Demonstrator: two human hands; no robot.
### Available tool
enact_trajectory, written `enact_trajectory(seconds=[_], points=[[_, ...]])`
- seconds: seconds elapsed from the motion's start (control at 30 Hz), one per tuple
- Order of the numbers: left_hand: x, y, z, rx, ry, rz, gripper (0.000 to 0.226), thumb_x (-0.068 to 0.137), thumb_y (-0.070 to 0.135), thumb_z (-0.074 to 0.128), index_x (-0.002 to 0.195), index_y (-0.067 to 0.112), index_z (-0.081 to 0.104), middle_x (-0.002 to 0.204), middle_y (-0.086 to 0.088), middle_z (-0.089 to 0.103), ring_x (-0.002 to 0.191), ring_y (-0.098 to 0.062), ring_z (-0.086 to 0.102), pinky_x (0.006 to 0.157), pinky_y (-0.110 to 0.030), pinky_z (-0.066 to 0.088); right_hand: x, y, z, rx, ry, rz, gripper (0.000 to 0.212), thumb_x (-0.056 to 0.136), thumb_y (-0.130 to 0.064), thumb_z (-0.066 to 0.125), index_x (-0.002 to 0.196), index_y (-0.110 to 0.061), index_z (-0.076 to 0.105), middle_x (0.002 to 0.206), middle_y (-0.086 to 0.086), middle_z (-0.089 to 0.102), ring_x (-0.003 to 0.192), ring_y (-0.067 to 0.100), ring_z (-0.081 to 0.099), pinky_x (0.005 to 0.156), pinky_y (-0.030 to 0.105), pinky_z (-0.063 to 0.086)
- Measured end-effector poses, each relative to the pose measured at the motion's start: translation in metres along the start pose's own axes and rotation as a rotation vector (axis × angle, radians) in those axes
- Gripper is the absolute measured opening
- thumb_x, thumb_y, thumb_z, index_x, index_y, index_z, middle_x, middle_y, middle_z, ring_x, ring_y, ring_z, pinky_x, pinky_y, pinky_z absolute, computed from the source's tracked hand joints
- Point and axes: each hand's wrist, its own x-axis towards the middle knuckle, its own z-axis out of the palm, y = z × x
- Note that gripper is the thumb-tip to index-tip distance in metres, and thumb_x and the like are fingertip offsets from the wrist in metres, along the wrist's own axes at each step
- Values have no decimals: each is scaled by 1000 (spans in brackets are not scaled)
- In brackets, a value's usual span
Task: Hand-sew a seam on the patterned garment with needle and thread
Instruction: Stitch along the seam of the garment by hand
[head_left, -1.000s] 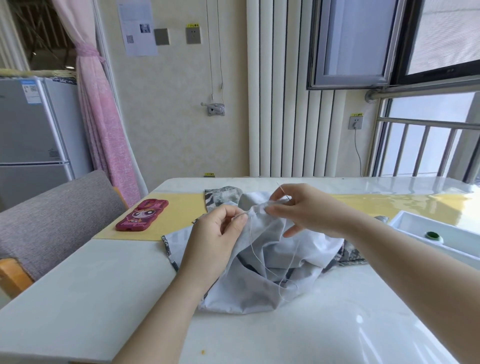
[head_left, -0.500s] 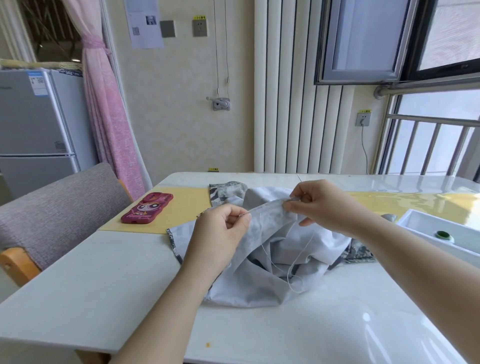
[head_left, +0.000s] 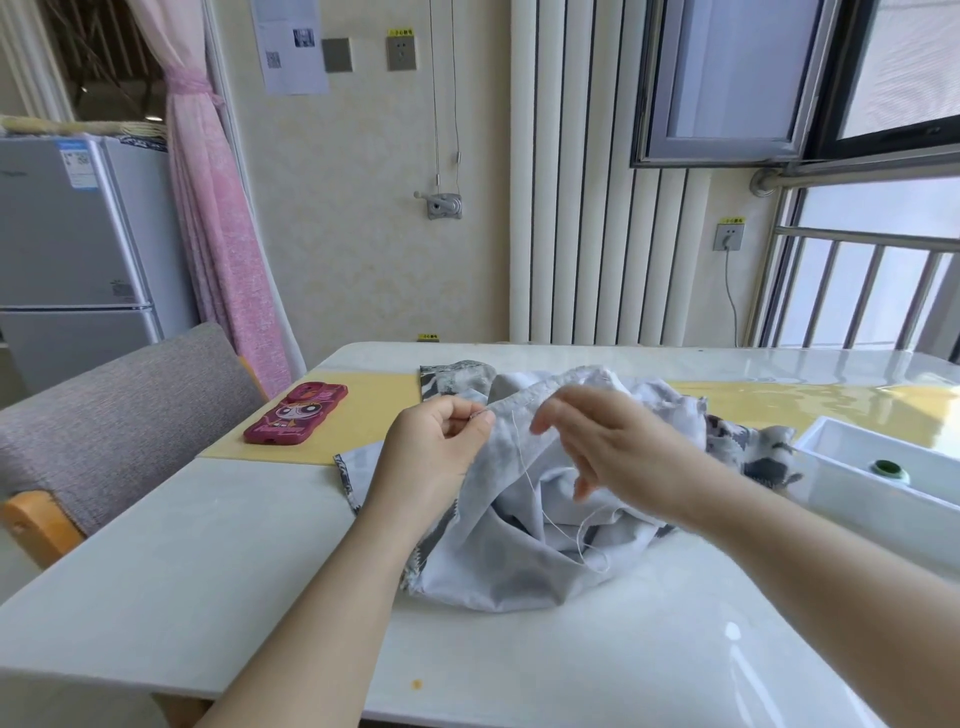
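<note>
Two hands meet above the patterned garment (head_left: 519, 566), heaped mid-table (head_left: 208, 545). Left hand (head_left: 436, 452) pinches its raised seam edge. Right hand (head_left: 602, 447), at 3 o'clock, hovers with fingers loosely spread, gripping nothing visible. White thread (head_left: 525, 470) trails toward 5 o'clock. Phone (head_left: 296, 421) lies at 10 o'clock.

Likely a home dining corner, fridge (head_left: 72, 249), pink curtain (head_left: 218, 228), upholstered chair (head_left: 119, 415), table (head_left: 208, 561)

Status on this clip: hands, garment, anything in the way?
Left hand pinches garment edge. Right hand open over it, thread hanging loose. Phone aside, not obstructing.
</note>
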Motion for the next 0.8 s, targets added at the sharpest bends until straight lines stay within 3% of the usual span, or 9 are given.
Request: enact_trajectory(seconds=[0.13,0.27,0.4,0.5,0.63,0.8], points=[[-4,2,-1,-6,-6,12,17,90,13,64,75,23,64,78,2,68,67,1,58,63,-5,44,-7,5,14,159,-165,220,19,97,-17,39,82,-12,49,56,-4,35,37,8,33,51,30,40],[-5,4,-3,-5,-2,30,19,89,13,64,74,26,63,76,8,66,62,11,56,63,-2,42,-2,11,16,145,-86,202,23,98,-13,39,78,-13,52,50,-5,36,37,8,32,52,31,39],[-4,2,-2,-21,4,29,19,89,12,65,74,24,63,74,7,66,61,9,56,63,-3,42,-2,10,17,541,-23,186,17,100,-11,42,88,-12,55,50,-8,34,41,6,29,48,18,41],[-4,1,-1,-35,4,15,19,89,12,65,74,23,64,73,7,67,62,8,56,63,-5,43,0,13,19,662,116,159,13,97,-10,48,91,-13,59,57,-5,53,48,8,36,58,20,49],[-6,1,0,-32,2,-8,17,89,15,65,75,24,65,75,5,69,67,-1,59,65,-10,45,1,17,24,555,221,90,5,90,-10,61,91,-15,63,75,-2,73,55,4,54,71,25,54],[-8,5,1,-52,9,-32,18,89,15,65,73,24,66,71,8,69,63,3,58,62,-7,44,1,24,27,89,304,-52,8,82,-15,72,82,-22,69,73,-10,73,66,-6,64,66,8,47]])
